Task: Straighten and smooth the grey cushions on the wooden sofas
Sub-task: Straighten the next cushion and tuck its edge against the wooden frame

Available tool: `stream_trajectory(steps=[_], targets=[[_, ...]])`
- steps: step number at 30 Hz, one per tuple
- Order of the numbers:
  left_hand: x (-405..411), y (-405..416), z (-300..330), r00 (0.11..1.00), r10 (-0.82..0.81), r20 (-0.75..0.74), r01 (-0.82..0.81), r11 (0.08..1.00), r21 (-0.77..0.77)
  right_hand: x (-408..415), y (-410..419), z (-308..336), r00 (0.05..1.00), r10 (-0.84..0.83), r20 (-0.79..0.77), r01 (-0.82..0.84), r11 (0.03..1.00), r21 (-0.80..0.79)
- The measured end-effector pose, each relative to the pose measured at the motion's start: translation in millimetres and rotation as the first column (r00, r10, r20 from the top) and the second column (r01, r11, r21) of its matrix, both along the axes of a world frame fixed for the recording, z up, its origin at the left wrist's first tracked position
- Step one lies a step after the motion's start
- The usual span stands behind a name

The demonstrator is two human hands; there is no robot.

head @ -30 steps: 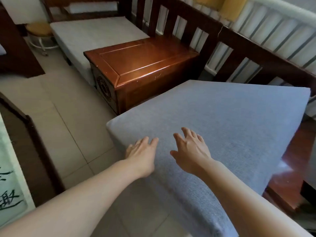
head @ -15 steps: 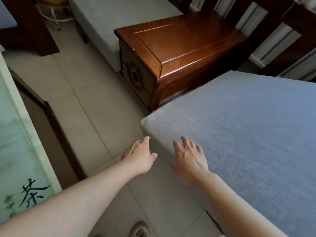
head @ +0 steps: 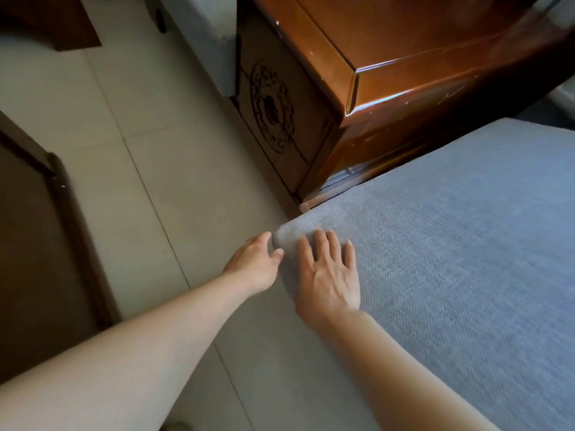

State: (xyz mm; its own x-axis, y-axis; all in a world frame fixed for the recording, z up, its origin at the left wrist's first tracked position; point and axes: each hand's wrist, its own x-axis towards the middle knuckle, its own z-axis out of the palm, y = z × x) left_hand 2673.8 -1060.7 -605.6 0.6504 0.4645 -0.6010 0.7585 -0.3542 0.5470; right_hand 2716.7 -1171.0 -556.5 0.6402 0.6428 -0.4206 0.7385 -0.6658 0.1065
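Note:
A large grey cushion point(head: 451, 259) fills the right half of the view, its near-left corner pointing toward the floor. My right hand point(head: 329, 275) lies flat on top of that corner, fingers spread. My left hand point(head: 255, 265) rests against the cushion's front side at the same corner, thumb touching the fabric, fingers hidden behind the palm. A second grey cushion point(head: 205, 35) shows at the top, behind the wooden chest.
A glossy dark wooden chest point(head: 389, 57) with a carved round emblem stands just beyond the cushion's corner. Pale floor tiles point(head: 155, 181) stretch to the left. A dark wooden table edge point(head: 59, 188) borders the far left.
The view has tilted down and closer. Both hands have slid along the cushion's front edge to its near-left corner; the right hand now lies flat on top.

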Motion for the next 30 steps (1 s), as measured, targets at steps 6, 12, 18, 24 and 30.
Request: stream_trajectory(steps=[6,12,18,24,30], targets=[[31.0,6.4,-42.1,0.950,0.276,0.143,-0.249,0.951,-0.182,3.8,3.3,-21.5,0.995,0.033,0.099,-0.031,0.999,-0.021],[40.9,7.0,-48.5,0.929,0.310,0.203,-0.292,0.950,-0.112,5.8,5.8,-25.0,0.997,0.014,0.081,-0.013,1.000,-0.004],[38.2,10.9,-39.0,0.925,0.288,0.248,-0.277,0.958,-0.078,7.7,8.3,-15.5,0.997,0.022,0.072,-0.018,0.998,-0.052],[38.7,28.5,-31.0,0.923,0.285,0.259,-0.254,0.956,-0.146,2.6,26.9,-19.7,0.983,-0.071,0.167,0.060,0.996,0.070],[28.9,52.5,-21.7,0.932,0.250,0.264,-0.255,0.967,-0.014,-9.1,43.6,-23.7,0.985,0.011,0.170,-0.027,0.996,0.091]])
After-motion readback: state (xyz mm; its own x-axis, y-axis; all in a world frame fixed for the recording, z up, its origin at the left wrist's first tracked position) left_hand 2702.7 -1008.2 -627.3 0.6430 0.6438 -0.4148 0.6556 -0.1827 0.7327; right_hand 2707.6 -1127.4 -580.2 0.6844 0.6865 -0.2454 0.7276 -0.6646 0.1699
